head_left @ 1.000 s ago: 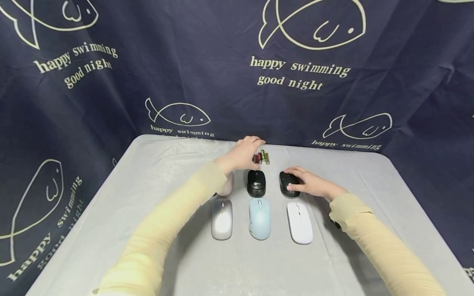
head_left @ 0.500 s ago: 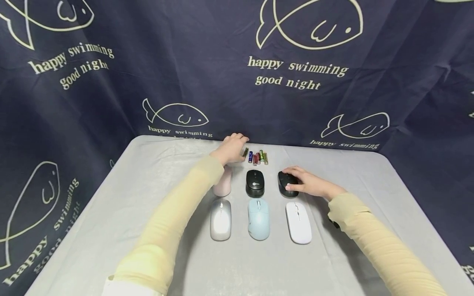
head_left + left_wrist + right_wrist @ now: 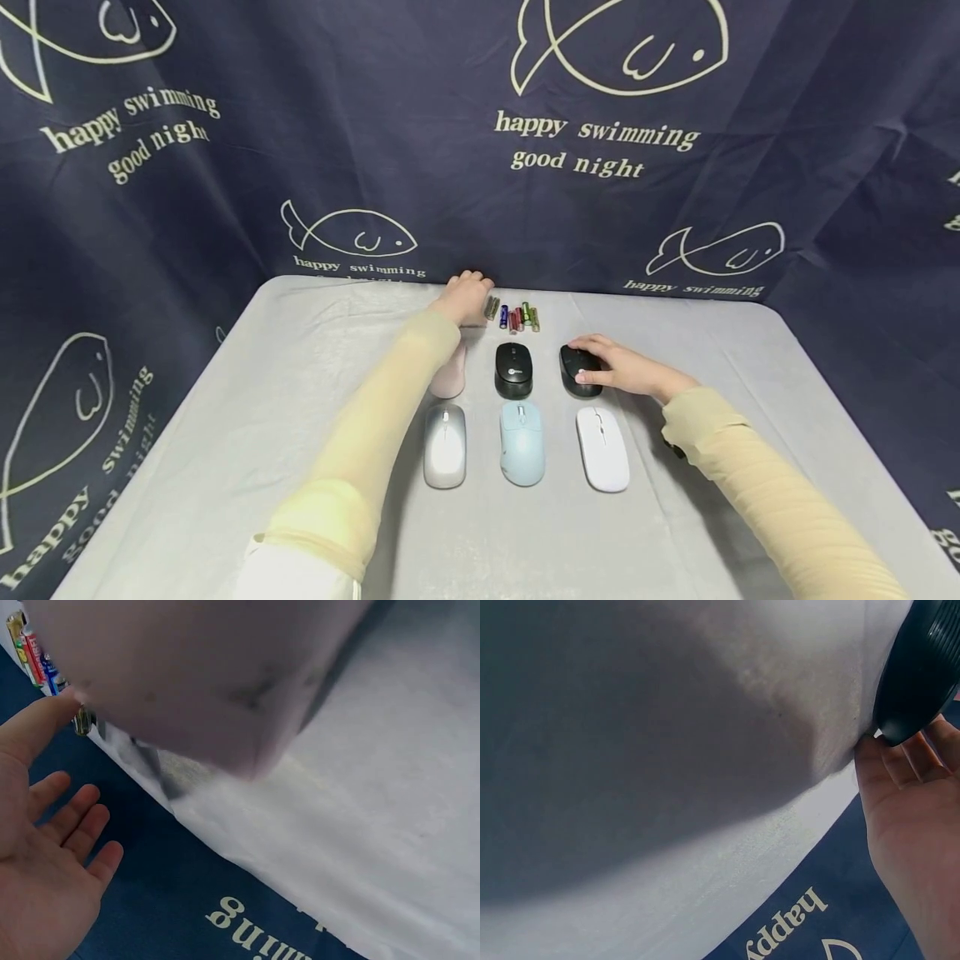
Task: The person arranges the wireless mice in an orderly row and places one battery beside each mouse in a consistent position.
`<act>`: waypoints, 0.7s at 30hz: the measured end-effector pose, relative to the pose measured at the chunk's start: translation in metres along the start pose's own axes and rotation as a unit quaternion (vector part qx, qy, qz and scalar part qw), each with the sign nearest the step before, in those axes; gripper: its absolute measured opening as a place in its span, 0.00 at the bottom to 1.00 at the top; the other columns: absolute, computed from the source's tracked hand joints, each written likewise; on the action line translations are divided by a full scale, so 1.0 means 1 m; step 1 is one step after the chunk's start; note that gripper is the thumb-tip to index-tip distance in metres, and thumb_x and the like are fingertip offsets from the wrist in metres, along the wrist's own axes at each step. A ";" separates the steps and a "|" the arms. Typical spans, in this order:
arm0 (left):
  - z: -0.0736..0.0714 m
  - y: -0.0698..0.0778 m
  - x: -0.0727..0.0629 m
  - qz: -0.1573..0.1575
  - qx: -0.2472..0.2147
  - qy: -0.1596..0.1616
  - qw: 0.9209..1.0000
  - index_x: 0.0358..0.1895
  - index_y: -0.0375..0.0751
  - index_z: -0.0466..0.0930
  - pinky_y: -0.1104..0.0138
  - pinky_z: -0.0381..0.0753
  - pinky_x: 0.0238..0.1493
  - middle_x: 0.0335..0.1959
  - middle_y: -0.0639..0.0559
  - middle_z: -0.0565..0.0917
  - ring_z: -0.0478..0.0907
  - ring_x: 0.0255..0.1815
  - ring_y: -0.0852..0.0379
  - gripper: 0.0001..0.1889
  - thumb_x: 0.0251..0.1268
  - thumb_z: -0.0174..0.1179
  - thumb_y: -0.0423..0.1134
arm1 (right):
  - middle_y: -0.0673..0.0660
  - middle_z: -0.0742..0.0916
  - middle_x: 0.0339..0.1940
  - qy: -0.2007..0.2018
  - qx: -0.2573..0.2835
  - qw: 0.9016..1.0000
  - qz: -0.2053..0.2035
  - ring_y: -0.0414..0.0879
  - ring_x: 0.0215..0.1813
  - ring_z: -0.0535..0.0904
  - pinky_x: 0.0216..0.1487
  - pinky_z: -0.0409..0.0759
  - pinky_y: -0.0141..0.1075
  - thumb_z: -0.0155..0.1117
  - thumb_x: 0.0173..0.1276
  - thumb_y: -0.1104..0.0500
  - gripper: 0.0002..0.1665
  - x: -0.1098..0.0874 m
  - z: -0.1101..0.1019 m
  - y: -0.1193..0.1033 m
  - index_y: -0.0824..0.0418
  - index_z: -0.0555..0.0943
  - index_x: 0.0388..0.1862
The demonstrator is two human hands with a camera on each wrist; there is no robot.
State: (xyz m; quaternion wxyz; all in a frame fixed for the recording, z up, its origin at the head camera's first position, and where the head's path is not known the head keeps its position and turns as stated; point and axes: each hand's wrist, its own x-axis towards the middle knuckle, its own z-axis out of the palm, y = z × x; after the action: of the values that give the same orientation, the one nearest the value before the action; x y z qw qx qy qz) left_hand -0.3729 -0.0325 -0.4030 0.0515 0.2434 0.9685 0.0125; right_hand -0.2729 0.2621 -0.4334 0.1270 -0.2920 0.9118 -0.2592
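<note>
At the back of the table my left hand (image 3: 465, 298) reaches past a pink mouse (image 3: 449, 377), beside a row of small batteries (image 3: 504, 317). In the left wrist view its fingers are loosely bent with nothing between them, and the thumb tip is right at a dark, gold-ended battery (image 3: 82, 721). The pink mouse (image 3: 187, 667) fills the top of that view; my forearm covers part of it in the head view. My right hand (image 3: 626, 371) grips a black mouse (image 3: 574, 367) from its right side, thumb in front and fingers behind. The right wrist view shows fingers curled at its edge.
Another black mouse (image 3: 513, 371) sits between the hands. In the front row lie a silver mouse (image 3: 446, 450), a light blue mouse (image 3: 522, 446) and a white mouse (image 3: 603, 450). A dark curtain (image 3: 465, 167) hangs behind the pale grey tabletop (image 3: 525, 542).
My left hand has moved left along the batteries, uncovering the blue and red ones and then the dark ones. My right hand stays on the black mouse.
</note>
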 end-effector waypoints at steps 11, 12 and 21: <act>-0.007 0.008 0.006 0.020 0.057 -0.051 0.997 0.64 0.44 0.70 0.57 0.64 0.63 0.61 0.46 0.72 0.65 0.62 0.48 0.29 0.58 0.62 0.44 | 0.65 0.67 0.68 -0.007 0.001 1.000 0.006 0.62 0.70 0.60 0.67 0.57 0.58 0.62 0.64 0.46 0.40 0.000 0.000 -0.001 0.65 0.64 0.69; -0.007 0.009 0.007 0.019 0.061 -0.057 0.996 0.65 0.44 0.70 0.57 0.63 0.63 0.61 0.46 0.71 0.65 0.62 0.48 0.29 0.58 0.61 0.44 | 0.65 0.67 0.69 -0.008 0.000 1.000 0.006 0.62 0.70 0.60 0.67 0.58 0.58 0.62 0.65 0.46 0.40 0.000 0.000 -0.001 0.65 0.64 0.69; -0.003 0.012 0.011 0.019 0.074 -0.078 0.994 0.63 0.43 0.71 0.56 0.62 0.65 0.61 0.45 0.72 0.65 0.62 0.47 0.24 0.63 0.56 0.42 | 0.65 0.67 0.68 -0.003 0.000 1.000 0.002 0.62 0.70 0.61 0.68 0.58 0.57 0.62 0.65 0.48 0.38 0.001 0.000 0.001 0.65 0.65 0.68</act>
State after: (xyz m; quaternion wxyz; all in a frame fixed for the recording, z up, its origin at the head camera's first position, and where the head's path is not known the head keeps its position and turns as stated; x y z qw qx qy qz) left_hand -0.3775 -0.0165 -0.4006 0.1081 0.2647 0.9552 -0.0769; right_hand -0.2734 0.2621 -0.4341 0.1304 -0.2912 0.9119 -0.2580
